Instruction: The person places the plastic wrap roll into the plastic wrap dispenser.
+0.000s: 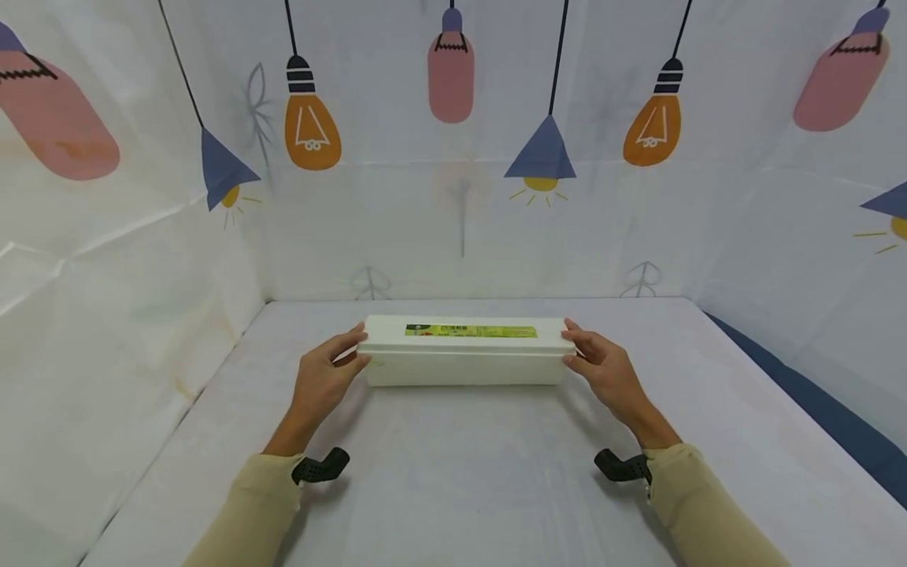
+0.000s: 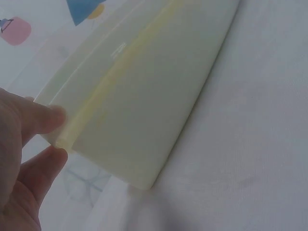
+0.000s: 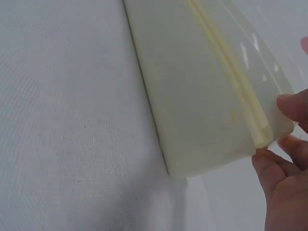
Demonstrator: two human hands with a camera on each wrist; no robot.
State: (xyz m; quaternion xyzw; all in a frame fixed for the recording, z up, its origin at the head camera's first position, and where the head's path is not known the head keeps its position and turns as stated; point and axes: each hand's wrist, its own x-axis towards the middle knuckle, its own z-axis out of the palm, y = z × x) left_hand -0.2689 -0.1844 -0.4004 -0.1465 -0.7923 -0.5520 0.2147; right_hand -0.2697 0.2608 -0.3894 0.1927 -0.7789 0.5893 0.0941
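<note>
A long off-white lidded box (image 1: 464, 368), with a yellow-green label (image 1: 471, 331) along its top, lies crosswise on the table. My left hand (image 1: 327, 376) grips its left end, fingers at the lid's edge and thumb on the near side. At the opposite end my right hand (image 1: 606, 375) holds it in the same way. Close up in the left wrist view, fingertips (image 2: 53, 118) press the end beside a yellowish seam. In the right wrist view the box's right corner sits between the fingers and thumb. What is inside the box stays hidden.
A white cloth covers the table (image 1: 468, 480). Behind it hangs a white curtain (image 1: 397, 220) printed with lamps and bulbs, which also runs along both sides. A dark blue strip (image 1: 815, 386) shows beyond the right table edge. Each wrist wears a black camera mount (image 1: 320, 465).
</note>
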